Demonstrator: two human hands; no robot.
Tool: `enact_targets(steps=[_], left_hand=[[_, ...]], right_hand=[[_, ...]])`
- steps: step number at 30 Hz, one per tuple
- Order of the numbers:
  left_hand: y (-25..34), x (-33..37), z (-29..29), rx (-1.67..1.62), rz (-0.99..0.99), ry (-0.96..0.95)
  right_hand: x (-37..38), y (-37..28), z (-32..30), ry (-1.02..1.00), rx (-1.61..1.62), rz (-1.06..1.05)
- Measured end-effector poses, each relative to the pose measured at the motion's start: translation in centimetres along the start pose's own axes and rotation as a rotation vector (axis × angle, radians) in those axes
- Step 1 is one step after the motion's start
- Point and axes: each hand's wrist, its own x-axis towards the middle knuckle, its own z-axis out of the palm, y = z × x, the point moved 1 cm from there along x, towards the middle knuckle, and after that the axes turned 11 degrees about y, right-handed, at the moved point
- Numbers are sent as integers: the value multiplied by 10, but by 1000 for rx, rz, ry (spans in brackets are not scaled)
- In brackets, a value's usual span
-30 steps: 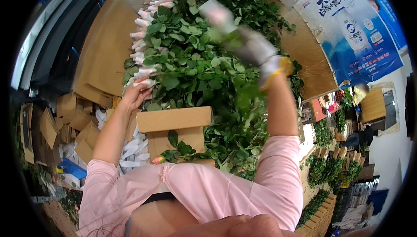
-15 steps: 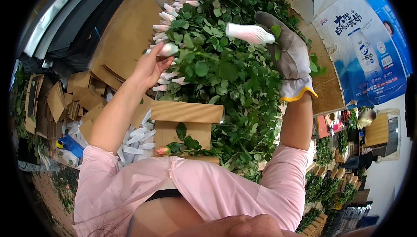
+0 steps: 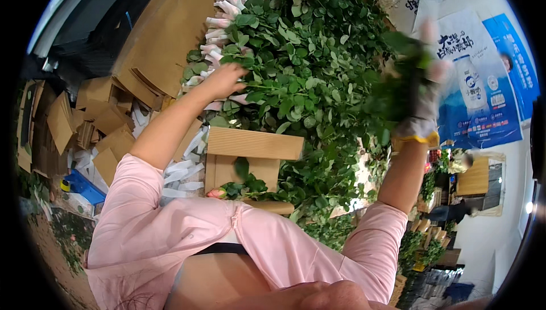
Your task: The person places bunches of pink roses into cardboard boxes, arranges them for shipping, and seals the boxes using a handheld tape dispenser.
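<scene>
Closest in, a pink shirt (image 3: 187, 230) across the lower edge. Just past it, a loose flower (image 3: 216, 193) with a peach-pink bud, its stem hard to follow among leaves that reach over a flat piece of cardboard (image 3: 263, 173). Lying across that piece, a ribbed cardboard strip (image 3: 255, 143), covering part of it. To the left, loose white strips (image 3: 181, 178), partly behind the sleeve; farther left, a blue object (image 3: 86, 186), too unclear to name.

Beyond these, bare left hand (image 3: 224, 81) at the left side of the flower pile (image 3: 318, 71), just beside the pale-wrapped heads (image 3: 227, 7). Fingers bent over leaves, tips hard to separate from the green; cannot tell whether grasping a stem or merely resting. Well apart, over on the right, gloved right hand (image 3: 424, 102), raised and badly blurred, grasping a leafy flower in a pale wrap (image 3: 429, 34); stem and finger positions lost in the smear. Pile in the middle, heads to the left, most stems buried under foliage, far end cut off by the upper edge.

Farther off, a large cardboard sheet (image 3: 165, 37) at left and a blue-and-white poster (image 3: 472, 94) at right, partly hidden behind the glove and flower.
</scene>
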Motion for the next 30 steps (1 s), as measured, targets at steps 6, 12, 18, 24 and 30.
enact_targets(steps=[6,12,18,24,30], left_hand=[[-32,-24,28,-27,44,160],[10,-7,-36,79,-52,-48],[47,30,-92,-457,-264,-99],[-28,19,-34,-158,-360,-115],[-48,-8,-5,122,-167,-50]], right_hand=[[-3,-58,29,-52,-184,-440],[48,72,99,-477,-844,-488],[-19,148,119,-830,-792,-424],[-8,52,92,-307,-119,306],[-18,25,101,-217,10,53]])
